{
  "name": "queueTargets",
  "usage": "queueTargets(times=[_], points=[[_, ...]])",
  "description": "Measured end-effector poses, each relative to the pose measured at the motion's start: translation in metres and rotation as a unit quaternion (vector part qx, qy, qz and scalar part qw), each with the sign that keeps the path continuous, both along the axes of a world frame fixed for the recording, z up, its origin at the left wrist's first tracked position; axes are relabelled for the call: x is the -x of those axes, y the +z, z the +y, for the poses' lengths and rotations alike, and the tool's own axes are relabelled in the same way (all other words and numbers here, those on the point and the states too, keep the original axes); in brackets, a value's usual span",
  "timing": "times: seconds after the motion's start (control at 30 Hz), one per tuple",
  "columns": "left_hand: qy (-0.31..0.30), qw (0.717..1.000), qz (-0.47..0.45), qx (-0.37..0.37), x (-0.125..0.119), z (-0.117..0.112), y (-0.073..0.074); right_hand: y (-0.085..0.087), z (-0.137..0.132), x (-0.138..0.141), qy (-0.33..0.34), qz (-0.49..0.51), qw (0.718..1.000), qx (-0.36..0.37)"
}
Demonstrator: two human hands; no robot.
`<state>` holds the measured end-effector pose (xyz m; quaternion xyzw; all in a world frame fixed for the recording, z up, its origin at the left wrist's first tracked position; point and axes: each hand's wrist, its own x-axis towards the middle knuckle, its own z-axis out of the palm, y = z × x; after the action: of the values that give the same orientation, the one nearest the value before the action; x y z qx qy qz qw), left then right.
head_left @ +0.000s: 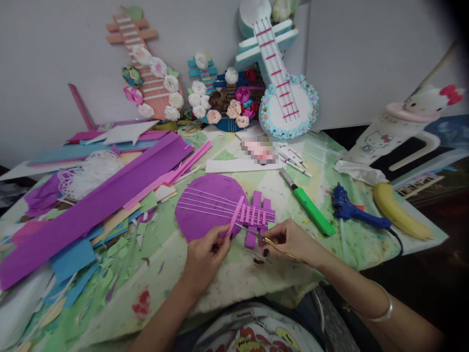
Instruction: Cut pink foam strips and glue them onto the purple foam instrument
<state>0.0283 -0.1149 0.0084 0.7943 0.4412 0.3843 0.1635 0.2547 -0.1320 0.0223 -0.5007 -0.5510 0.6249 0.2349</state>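
Observation:
A purple craft lute [210, 195] lies flat on the table, with white strings along its round body and pink strips across its neck. My left hand [207, 256] pinches a narrow pink strip [237, 213], which slants over the strings where body meets neck. In my right hand [289, 240] is a pair of small scissors with gold-coloured handles [271, 241]. Their blades point left, close to the pink strip, below the neck. Whether the blades touch the strip, I cannot tell.
Purple sheet [146, 171], paper scraps [110, 264] and white string [93, 171] crowd the left. Rightward lie a green utility knife [314, 211], blue glue gun [344, 203] and banana [399, 212]. A tumbler [383, 132] stands behind. Decorated lutes [289, 105] lean against the wall.

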Motion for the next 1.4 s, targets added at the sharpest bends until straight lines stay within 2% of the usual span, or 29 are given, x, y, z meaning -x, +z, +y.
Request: queueTargets(times=[0.2,0.53,0.73,1.0,1.4], points=[[-0.005,1.0,0.005,-0.014,0.0,-0.001,0.003,-0.012,-0.002,-0.003,-0.011,0.03,0.999,0.015],[-0.047,0.998,0.023,-0.03,-0.004,0.0,0.003,-0.013,0.002,0.004,-0.004,0.042,0.999,0.016],[-0.048,0.997,0.034,-0.04,-0.004,0.001,0.005,-0.01,0.003,0.006,-0.012,0.044,0.999,0.025],[-0.044,0.998,0.043,-0.024,-0.004,0.003,0.003,-0.004,0.004,0.01,-0.028,0.042,0.998,0.046],[-0.049,0.998,0.041,0.023,0.0,0.003,-0.001,-0.015,0.001,0.011,-0.037,0.053,0.997,0.053]])
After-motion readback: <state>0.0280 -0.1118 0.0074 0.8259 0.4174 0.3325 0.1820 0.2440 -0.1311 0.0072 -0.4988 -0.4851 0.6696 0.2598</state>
